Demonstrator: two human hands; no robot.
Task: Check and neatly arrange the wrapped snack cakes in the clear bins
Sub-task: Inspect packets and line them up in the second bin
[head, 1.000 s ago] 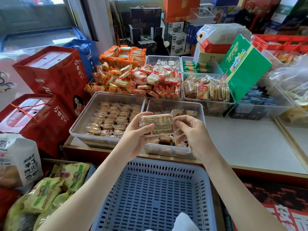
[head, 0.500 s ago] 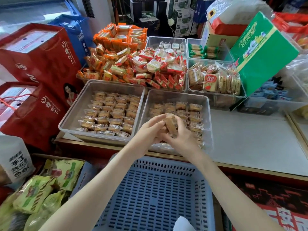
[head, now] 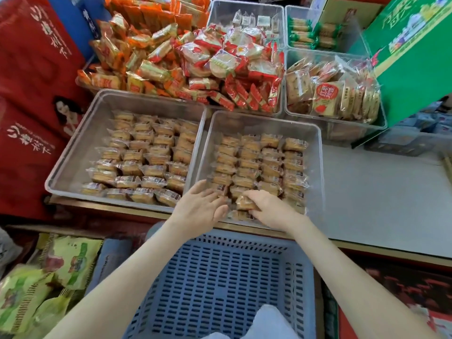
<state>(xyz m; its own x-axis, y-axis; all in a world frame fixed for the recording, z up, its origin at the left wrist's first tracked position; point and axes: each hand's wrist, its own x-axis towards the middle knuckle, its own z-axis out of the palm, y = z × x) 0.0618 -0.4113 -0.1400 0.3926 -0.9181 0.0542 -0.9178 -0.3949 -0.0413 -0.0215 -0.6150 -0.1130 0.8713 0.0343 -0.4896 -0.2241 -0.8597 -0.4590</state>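
Note:
Two clear bins stand side by side on the counter, each lined with rows of small golden snack cakes in clear wrappers. The left bin (head: 73, 152) is nearly full. Both hands are over the near edge of the right bin (head: 315, 167). My right hand (head: 271, 211) grips one wrapped cake (head: 245, 204) at the front row. My left hand (head: 199, 207) lies beside it with straight fingers, its fingertips touching the wrappers at the bin's front left corner.
Behind are bins heaped with orange packs (head: 137, 59), red-wrapped cakes (head: 232, 69) and beige biscuit packs (head: 335, 96). A green box (head: 413, 59) leans at the right, red gift boxes (head: 31, 99) stand left. A blue slotted basket (head: 220, 285) sits below my arms, green snack bags (head: 44, 282) beside it.
A second ago both hands held one wrapped cake up in front of me. They have since dropped into the right bin, where the right hand holds the cake low at the front row.

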